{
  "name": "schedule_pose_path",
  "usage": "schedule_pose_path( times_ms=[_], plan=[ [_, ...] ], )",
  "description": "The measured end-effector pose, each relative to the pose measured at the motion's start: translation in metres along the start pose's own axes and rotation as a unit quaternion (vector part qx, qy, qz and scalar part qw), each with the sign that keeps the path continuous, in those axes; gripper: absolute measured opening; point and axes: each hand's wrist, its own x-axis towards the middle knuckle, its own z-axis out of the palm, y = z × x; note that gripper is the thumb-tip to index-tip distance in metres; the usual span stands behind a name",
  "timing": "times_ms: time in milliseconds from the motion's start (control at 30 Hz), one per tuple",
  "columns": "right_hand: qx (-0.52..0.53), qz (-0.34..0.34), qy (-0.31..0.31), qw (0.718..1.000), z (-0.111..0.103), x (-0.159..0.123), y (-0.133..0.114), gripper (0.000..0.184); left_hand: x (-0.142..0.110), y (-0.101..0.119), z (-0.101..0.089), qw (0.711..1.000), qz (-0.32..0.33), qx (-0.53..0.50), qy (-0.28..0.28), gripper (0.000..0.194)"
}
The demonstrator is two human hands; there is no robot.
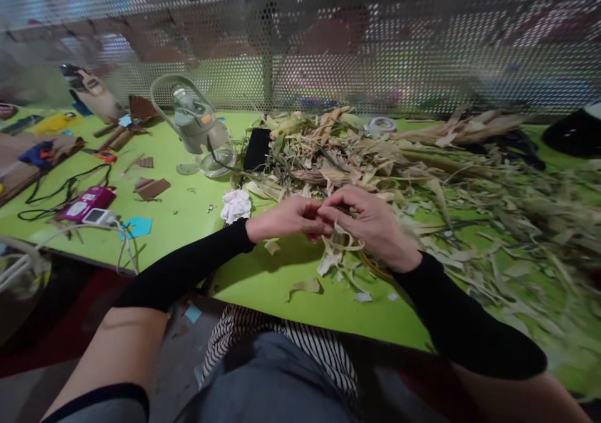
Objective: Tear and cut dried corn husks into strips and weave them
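My left hand (287, 218) and my right hand (370, 223) meet above the green table (197, 204), fingers pinched together on thin strips of dried corn husk (339, 243) that curl down between them. Both forearms wear black sleeves. A large heap of dried husks and leaves (399, 154) lies just behind and to the right of the hands. Small husk scraps (305, 285) lie on the table below the hands.
A small desk fan (197, 122) stands at the back left beside a black box (257, 149). A crumpled white cloth (235, 205), a pink device (89, 201) with cables, brown card pieces and a tape roll (381, 124) lie around. A perforated metal screen closes the back.
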Motion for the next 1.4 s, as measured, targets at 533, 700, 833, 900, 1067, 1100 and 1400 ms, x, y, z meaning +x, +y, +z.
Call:
schedule_pose_path(
  times_ms=[533,700,833,900,1067,1100,1400],
  plan=[
    [-0.105,-0.074,-0.187,0.974,0.011,-0.014,-0.002,0.024,-0.001,-0.014,-0.016,0.983,0.067,-0.157,0.065,0.038],
    [-0.068,0.044,-0.125,0.989,-0.015,-0.001,0.001,0.017,-0.002,-0.021,-0.016,0.985,0.094,-0.139,0.051,0.032],
    [-0.024,0.084,-0.097,0.991,-0.012,-0.001,0.006,0.031,-0.003,-0.028,-0.013,0.987,0.105,-0.120,0.019,0.027],
    [-0.005,0.077,-0.099,0.992,-0.008,-0.002,0.007,0.031,-0.003,-0.031,-0.012,0.987,0.112,-0.117,0.020,0.028],
    [0.004,0.093,-0.083,0.992,-0.005,-0.004,0.005,0.031,-0.001,-0.033,-0.012,0.985,0.129,-0.110,0.028,0.034],
    [0.002,0.094,-0.084,0.992,-0.006,-0.005,0.004,0.031,-0.001,-0.033,-0.013,0.985,0.134,-0.107,0.029,0.034],
    [-0.101,0.004,-0.067,0.993,-0.006,-0.004,-0.004,0.021,-0.001,-0.035,-0.013,0.985,0.137,-0.094,0.036,0.035]
  ],
)
